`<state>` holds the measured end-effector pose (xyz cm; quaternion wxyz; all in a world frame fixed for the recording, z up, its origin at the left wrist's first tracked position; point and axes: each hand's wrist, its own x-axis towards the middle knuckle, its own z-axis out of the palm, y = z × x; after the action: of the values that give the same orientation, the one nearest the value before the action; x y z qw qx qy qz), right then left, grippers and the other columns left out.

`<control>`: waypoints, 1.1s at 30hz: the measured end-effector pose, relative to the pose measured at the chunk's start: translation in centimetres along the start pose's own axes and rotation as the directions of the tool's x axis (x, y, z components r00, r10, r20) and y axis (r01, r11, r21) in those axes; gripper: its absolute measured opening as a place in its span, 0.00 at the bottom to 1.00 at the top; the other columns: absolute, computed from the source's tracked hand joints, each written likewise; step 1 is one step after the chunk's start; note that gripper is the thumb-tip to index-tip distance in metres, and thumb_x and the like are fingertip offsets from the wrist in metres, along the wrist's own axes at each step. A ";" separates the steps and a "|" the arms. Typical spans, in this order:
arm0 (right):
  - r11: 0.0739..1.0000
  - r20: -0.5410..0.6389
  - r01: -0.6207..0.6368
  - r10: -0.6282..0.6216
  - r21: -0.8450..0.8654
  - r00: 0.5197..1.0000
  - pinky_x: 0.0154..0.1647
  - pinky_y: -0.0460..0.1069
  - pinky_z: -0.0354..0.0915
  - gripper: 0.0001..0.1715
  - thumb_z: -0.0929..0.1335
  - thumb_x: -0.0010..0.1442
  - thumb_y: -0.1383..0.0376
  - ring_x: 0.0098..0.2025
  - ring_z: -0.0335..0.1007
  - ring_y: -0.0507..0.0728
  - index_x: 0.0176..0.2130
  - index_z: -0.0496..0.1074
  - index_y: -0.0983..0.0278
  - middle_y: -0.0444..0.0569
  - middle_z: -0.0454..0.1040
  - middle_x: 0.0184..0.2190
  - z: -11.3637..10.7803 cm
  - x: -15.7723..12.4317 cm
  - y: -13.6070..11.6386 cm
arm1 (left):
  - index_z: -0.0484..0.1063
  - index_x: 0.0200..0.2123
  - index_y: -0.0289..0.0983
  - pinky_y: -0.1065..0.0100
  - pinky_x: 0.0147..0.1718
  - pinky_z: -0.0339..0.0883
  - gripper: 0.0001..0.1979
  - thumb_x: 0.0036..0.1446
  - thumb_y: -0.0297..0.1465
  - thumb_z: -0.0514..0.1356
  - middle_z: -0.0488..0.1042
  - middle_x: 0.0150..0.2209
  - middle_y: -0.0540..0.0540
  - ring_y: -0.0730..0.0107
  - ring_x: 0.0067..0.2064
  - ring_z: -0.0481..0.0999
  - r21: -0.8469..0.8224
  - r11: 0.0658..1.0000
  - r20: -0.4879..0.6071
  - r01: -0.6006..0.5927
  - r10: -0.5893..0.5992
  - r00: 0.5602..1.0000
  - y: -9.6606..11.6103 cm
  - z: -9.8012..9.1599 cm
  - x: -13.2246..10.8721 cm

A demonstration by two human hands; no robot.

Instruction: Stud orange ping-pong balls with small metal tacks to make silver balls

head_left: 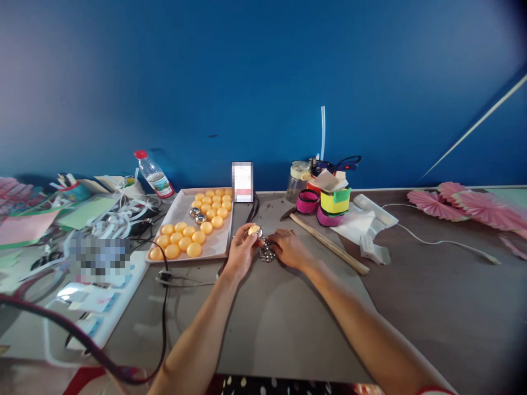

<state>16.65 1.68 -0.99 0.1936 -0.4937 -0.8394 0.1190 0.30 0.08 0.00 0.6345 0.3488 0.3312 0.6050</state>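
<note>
Between the thumb and fingers of my left hand (241,249) is a yellow-orange ball (254,230) with shiny silver on its right side. A small heap of silver bead-like pieces (267,253) lies on the table just below and right of it. My right hand (291,248) rests at the heap's right edge, its fingers curled and closed; their tips are hidden, so what they hold cannot be made out. To the left of my hands, a white tray (224,251) carries rows of similar balls (194,250) and a few silver-covered ones (200,219).
Right of my hands lies a hammer (329,244) with a wooden handle. Behind it stand a yellow-green container (335,202) and a glass jar (297,184). A bottle (156,176), a black cable (165,307) and a power strip (127,293) are left. Pink paper fans (473,206) lie far right.
</note>
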 end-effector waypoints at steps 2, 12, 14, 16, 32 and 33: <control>1.000 0.010 -0.019 0.019 0.006 1.000 0.43 0.50 0.53 0.10 0.64 0.59 0.68 0.42 0.65 0.56 0.39 0.74 0.63 0.50 0.74 0.37 0.0 0.0 -0.4 | 0.69 0.40 0.37 0.73 0.30 0.64 0.15 0.48 0.33 0.66 0.73 0.36 0.48 0.80 0.28 0.69 0.023 1.000 -0.001 -0.014 0.014 1.000 0.0 0.0 0.0; 0.996 0.050 -0.083 0.085 -0.036 0.995 0.43 0.49 0.51 0.11 0.63 0.60 0.67 0.43 0.66 0.56 0.38 0.75 0.61 0.49 0.74 0.38 0.5 0.4 -0.9 | 0.70 0.40 0.40 0.69 0.37 0.67 0.17 0.45 0.31 0.68 0.73 0.39 0.49 0.75 0.36 0.71 -0.083 0.996 -0.013 -0.032 0.031 0.999 -0.2 -0.4 0.4; 0.995 0.042 -0.094 0.095 -0.031 0.995 0.43 0.49 0.51 0.11 0.63 0.60 0.68 0.43 0.66 0.56 0.37 0.75 0.61 0.49 0.74 0.38 0.6 0.5 -0.9 | 0.70 0.40 0.40 0.69 0.38 0.67 0.17 0.45 0.31 0.68 0.73 0.39 0.49 0.76 0.35 0.72 -0.091 0.995 -0.018 -0.039 0.037 0.999 -0.2 -0.5 0.5; 0.995 0.013 -0.096 0.096 -0.007 0.995 0.43 0.49 0.51 0.10 0.63 0.59 0.69 0.43 0.66 0.56 0.35 0.74 0.62 0.49 0.75 0.37 0.7 0.5 -0.8 | 0.70 0.40 0.40 0.69 0.38 0.67 0.17 0.45 0.31 0.68 0.73 0.39 0.49 0.76 0.35 0.72 -0.096 0.994 -0.019 -0.043 0.041 0.999 -0.2 -0.6 0.5; 0.805 -0.164 -0.126 0.267 0.580 0.949 0.33 0.47 0.59 0.08 0.61 0.56 0.66 0.29 0.67 0.53 0.30 0.68 0.61 0.44 0.72 0.25 -0.1 0.4 -0.6 | 0.70 0.41 0.39 0.68 0.39 0.67 0.17 0.46 0.30 0.67 0.73 0.39 0.48 0.75 0.38 0.72 -0.114 0.993 -0.018 -0.016 0.014 1.000 -0.4 -0.9 0.6; 0.762 -0.152 -0.128 0.285 0.634 0.946 0.31 0.47 0.58 0.06 0.62 0.55 0.65 0.27 0.65 0.52 0.30 0.67 0.61 0.43 0.71 0.24 -0.1 0.5 -0.7 | 0.70 0.41 0.39 0.68 0.39 0.67 0.17 0.46 0.30 0.67 0.73 0.39 0.48 0.75 0.38 0.72 -0.113 0.993 -0.014 -0.013 0.012 1.000 -0.5 -1.0 0.7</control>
<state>15.97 1.76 -0.56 0.4292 -0.5039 -0.6646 0.3468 -0.21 0.76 -0.92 0.6473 0.3102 0.2983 0.6292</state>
